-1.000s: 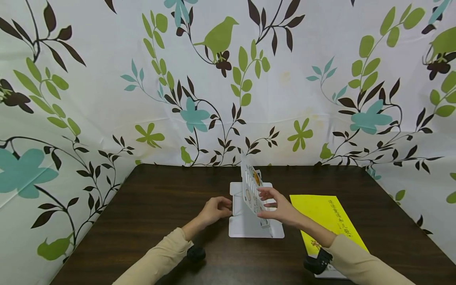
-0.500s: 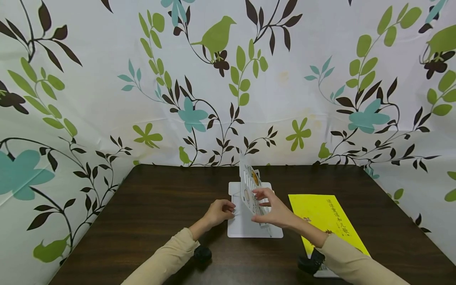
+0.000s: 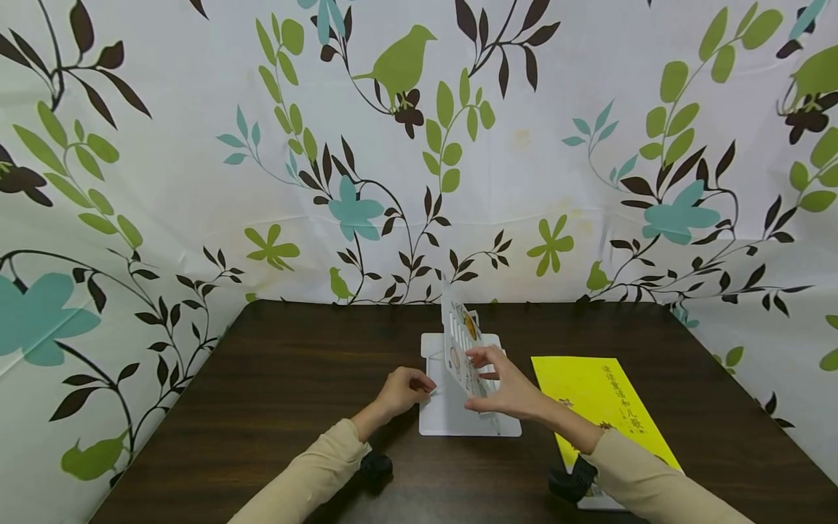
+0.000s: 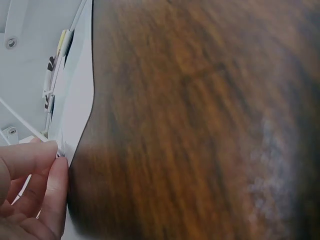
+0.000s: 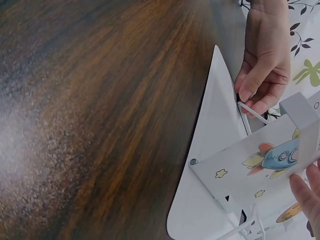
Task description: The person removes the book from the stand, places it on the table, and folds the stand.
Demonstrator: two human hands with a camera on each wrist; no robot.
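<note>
A white book stand with a printed panel (image 3: 455, 324) stands half unfolded on its flat base plate (image 3: 452, 426). The panel leans up from the base, and a blue rocket (image 5: 280, 155) and stars show on it. My left hand (image 3: 401, 393) is at the base's left edge, where thumb and fingers pinch a thin white wire leg (image 5: 254, 113). On the panel's right side, my right hand (image 3: 507, 386) holds the panel between thumb and fingers. Only its fingertips (image 5: 302, 192) enter the right wrist view, beside the grey ledge (image 5: 300, 111).
A yellow book (image 3: 605, 397) lies right of the stand, partly under the right forearm. The dark wooden table (image 3: 314, 342) reaches back to a patterned cloth (image 3: 484, 240). Dark devices (image 3: 376, 469) sit at both wrists.
My left hand has moved right to the base's edge and the wire leg. My right hand has shifted slightly left along with the view; the stand keeps its pose.
</note>
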